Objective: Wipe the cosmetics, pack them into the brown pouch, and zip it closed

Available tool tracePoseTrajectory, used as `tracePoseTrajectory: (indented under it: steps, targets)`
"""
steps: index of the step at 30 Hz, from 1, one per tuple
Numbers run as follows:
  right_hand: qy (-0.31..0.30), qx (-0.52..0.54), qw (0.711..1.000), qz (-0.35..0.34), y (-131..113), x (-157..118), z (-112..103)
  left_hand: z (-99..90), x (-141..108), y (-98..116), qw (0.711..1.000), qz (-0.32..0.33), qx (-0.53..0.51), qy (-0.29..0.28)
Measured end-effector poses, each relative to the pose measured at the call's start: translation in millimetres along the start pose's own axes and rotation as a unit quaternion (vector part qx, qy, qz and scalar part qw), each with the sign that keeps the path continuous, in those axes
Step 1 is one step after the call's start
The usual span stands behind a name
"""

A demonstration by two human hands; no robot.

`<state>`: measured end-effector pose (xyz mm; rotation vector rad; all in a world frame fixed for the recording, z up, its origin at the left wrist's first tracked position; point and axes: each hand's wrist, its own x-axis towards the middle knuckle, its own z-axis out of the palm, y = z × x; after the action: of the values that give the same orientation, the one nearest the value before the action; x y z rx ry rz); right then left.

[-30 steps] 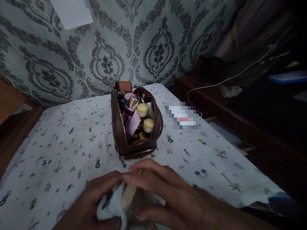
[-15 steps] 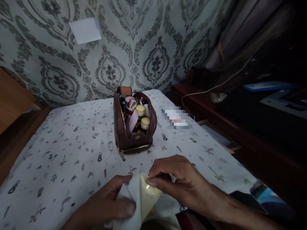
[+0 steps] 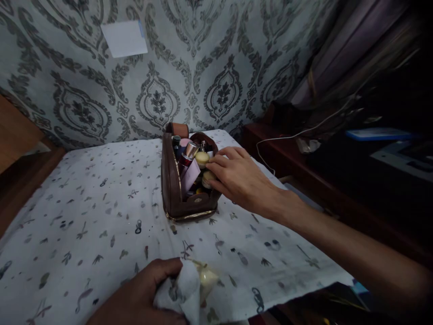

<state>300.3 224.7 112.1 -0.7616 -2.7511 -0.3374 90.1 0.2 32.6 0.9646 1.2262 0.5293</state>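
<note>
Head view: we see a brown leather zip bag (image 3: 171, 180), unzipped and upright, at the centre of the frame on a white sheet with small printed motifs (image 3: 101, 216). Within its opening we note two round jars with pale yellow lids, the farther jar (image 3: 202, 159) and the nearer jar (image 3: 207, 178), beside a dark red bottle with a silver cap (image 3: 192, 150) and a flat pale pink packet (image 3: 191, 177), both leaning. The right hand (image 3: 245, 180), right of centre, reaches over the bag's right side; its thumb and fingers are parted and bent about the nearer jar, though we cannot tell whether they pinch it. The left hand (image 3: 142, 293), at the lower middle, is closed on a crumpled white cloth (image 3: 189, 291), beside which a pale yellow, glossy object (image 3: 208, 277) shows; how that is held we cannot tell.

We judge the tight packing to be the main hazard: a jar drawn out at an angle could catch the bag's rim or knock the leaning bottle. A grip on the smooth lid alone might slip or turn it loose. A sideways pull, with neither hand steadying the bag, could drag or tip it.
</note>
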Motion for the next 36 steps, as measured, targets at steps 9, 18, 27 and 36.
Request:
tracePoseTrajectory:
  steps: [9,18,27,36]
  targets:
    - [-0.071,-0.01,0.996,-0.05,3.4,8.1,1.7,-1.4,14.2,39.8,0.995,0.029,0.087,0.042]
    - [0.038,0.114,0.992,-0.026,4.0,-3.8,2.0,0.1,55.7,74.8,0.982,0.121,0.122,0.081]
    - [0.057,0.152,0.987,-0.023,-14.2,-13.0,29.3,-8.2,56.3,36.2,0.953,0.171,0.232,0.096]
    - [0.071,0.185,0.98,-0.005,-23.0,-11.8,41.5,-9.9,55.8,32.2,0.944,0.189,0.251,0.096]
